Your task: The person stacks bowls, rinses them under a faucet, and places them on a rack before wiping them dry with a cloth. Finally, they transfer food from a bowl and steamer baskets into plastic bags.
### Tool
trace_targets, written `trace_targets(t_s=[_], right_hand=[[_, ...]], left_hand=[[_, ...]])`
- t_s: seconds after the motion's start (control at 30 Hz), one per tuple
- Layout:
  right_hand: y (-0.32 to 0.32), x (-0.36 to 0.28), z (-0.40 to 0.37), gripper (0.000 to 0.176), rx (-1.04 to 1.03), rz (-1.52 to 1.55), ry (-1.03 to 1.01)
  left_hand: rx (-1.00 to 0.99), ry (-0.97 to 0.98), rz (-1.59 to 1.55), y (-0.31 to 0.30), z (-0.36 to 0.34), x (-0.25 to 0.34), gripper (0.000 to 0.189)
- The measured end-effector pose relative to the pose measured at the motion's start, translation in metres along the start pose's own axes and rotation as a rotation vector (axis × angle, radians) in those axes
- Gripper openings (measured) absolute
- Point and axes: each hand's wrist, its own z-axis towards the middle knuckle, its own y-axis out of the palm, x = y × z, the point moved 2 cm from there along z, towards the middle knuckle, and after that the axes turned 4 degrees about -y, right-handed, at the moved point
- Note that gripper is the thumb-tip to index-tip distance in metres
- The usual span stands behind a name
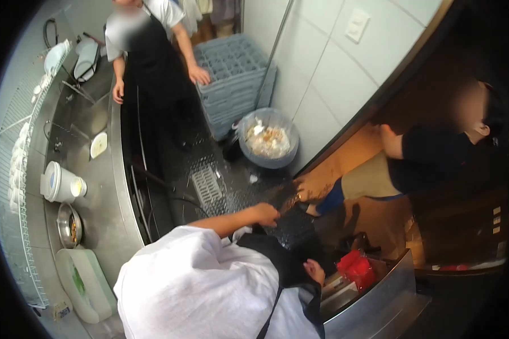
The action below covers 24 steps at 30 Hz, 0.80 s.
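My left hand (264, 214) is stretched out over the dark wet floor, its fingers curled in. Whatever it may hold is hidden. Lower down, my right hand (314, 271) is beside my black apron (268, 251), its fingers loosely bent and partly apart, with no object visible in it. Close to the right hand, a red plastic-looking item (356, 268) sits by a metal-sided counter (373, 316). A floor drain grate (207, 185) lies up and to the left of my left hand.
A co-worker in a black apron (152, 70) touches stacked grey dish racks (232, 85). Next to these stands a lined waste bin (268, 141) of scraps. Another person (430, 155) is in the doorway at right. The steel sink counter (110, 209) holds a white bucket (59, 182) and metal bowl (69, 225).
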Motion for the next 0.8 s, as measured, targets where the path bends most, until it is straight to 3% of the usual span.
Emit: trace_targets(t_s=[0.07,0.17,0.3,0.43,0.57,0.8], right_hand=[[0.011,-0.008,0.029,0.036,-0.075,0.119,0.075],[0.011,-0.063,0.065,0.034,-0.130,0.079,0.045],[0.004,-0.134,0.112,0.030,-0.157,0.082,-0.017],[0.004,-0.160,0.162,0.027,-0.149,0.200,-0.060],[0.001,-0.172,0.225,0.023,-0.117,0.389,-0.015],[-0.035,-0.229,0.354,0.019,0.021,0.549,-0.169]], left_hand=[[0.057,-0.062,-0.082,-0.009,-0.008,-0.029,0.043],[0.015,-0.217,-0.089,-0.015,-0.021,-0.062,0.044],[0.058,-0.283,-0.162,-0.006,-0.037,-0.094,0.045],[0.083,-0.372,-0.240,-0.013,-0.049,-0.108,0.048],[0.099,-0.436,-0.290,-0.044,-0.050,-0.118,0.050],[0.297,-0.535,-0.240,-0.123,-0.021,-0.159,0.050]])
